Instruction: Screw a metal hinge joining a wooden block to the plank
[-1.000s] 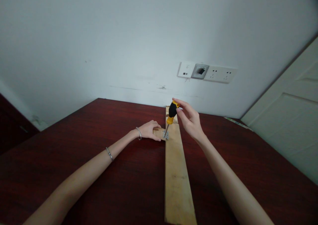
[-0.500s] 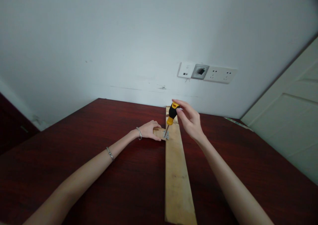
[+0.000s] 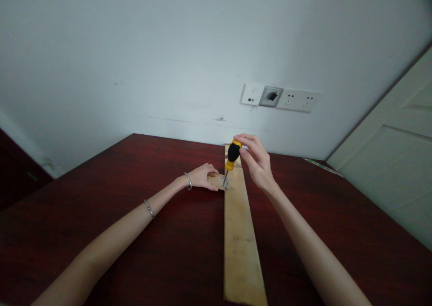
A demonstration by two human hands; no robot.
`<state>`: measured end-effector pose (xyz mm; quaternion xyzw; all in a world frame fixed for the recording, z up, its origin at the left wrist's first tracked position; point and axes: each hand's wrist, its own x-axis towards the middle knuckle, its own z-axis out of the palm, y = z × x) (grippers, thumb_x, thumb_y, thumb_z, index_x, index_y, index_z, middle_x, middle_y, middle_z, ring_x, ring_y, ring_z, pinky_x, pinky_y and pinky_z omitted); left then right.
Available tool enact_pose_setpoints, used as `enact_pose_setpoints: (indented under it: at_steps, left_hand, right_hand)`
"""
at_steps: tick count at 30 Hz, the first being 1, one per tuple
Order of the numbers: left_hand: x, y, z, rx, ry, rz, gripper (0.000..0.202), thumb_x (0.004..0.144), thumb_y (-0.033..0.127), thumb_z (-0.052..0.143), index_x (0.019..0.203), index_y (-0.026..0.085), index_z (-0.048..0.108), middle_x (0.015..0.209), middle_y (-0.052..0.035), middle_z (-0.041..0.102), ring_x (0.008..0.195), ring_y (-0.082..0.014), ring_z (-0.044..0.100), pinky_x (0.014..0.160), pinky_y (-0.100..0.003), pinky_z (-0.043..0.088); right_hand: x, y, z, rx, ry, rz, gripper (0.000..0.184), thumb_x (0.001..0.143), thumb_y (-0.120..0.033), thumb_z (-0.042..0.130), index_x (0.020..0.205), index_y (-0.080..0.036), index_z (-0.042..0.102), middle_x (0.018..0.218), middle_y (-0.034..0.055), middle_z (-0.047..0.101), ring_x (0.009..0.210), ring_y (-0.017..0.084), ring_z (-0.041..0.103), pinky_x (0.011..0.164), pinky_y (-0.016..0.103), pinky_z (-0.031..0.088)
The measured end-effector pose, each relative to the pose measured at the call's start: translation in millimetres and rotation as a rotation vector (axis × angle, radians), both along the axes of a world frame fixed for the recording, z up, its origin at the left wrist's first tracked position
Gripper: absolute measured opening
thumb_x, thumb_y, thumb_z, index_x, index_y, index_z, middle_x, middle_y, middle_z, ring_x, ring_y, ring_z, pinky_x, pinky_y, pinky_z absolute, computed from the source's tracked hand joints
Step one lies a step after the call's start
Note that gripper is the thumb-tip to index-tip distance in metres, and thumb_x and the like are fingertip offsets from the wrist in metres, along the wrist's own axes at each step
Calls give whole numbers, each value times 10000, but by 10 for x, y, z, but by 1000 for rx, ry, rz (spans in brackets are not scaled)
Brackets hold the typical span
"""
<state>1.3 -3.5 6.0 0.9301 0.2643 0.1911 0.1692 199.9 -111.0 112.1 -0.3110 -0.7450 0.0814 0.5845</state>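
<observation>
My right hand (image 3: 255,158) pinches the yellow and black handle of a screwdriver (image 3: 233,153), which leans slightly with its tip down. The tip meets a small metal hinge (image 3: 226,183) lying across the joint of two pieces of wood. One is a long wooden board (image 3: 240,238) running from near me toward the wall. The other is a short wooden block (image 3: 216,181) butted against the board's left edge. Around that block my left hand (image 3: 203,177) is closed, thumb on the near side and fingers on the far side. Whether a screw sits under the tip is too small to tell.
The dark red tabletop (image 3: 162,247) carries both pieces of wood. Behind it rises a white wall (image 3: 189,63) with a row of sockets (image 3: 299,100). A pale panelled door (image 3: 394,162) borders the right side, and a thin strip (image 3: 323,166) lies by the back right edge.
The screwdriver handle has turned in my right hand, its black grip now facing me more. My left hand stays on the short block.
</observation>
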Motion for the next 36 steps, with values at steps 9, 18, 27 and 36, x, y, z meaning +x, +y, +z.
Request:
enact_pose_setpoints:
  at_steps: [9, 18, 27, 36]
  left_hand:
    - [-3, -33, 31, -20, -9, 6, 624, 570, 521, 819, 1055, 158, 669, 935, -60, 617, 882, -221, 558, 803, -311, 440]
    - [-9, -40, 36, -28, 3, 0, 621, 587, 520, 811, 1060, 147, 660, 943, -67, 607, 894, -226, 560, 819, -318, 441]
    - [-7, -27, 14, -18, 20, -3, 644, 580, 499, 826, 1085, 142, 646, 960, -74, 603, 914, -235, 552, 843, -332, 431]
    - [-20, -33, 19, -28, 17, -7, 613, 594, 488, 820, 1084, 165, 644, 959, -62, 601, 919, -230, 549, 840, -324, 427]
  right_hand:
    - [-14, 59, -26, 1, 17, -104, 261, 838, -304, 643, 1098, -290, 637, 1077, 51, 560, 1006, 190, 571, 726, 308, 547]
    - [-6, 97, -84, -78, -16, -6, 402, 877, -264, 579, 1271, -314, 519, 1223, 60, 565, 1101, 204, 564, 901, 385, 520]
    - [25, 58, -43, -131, -44, 46, 411, 877, -251, 555, 1279, -324, 511, 1298, 65, 511, 1162, 220, 534, 904, 399, 526]
    - [-23, 114, -82, -64, 7, -65, 432, 817, -305, 662, 1234, -307, 550, 1160, 54, 571, 1016, 202, 576, 780, 340, 542]
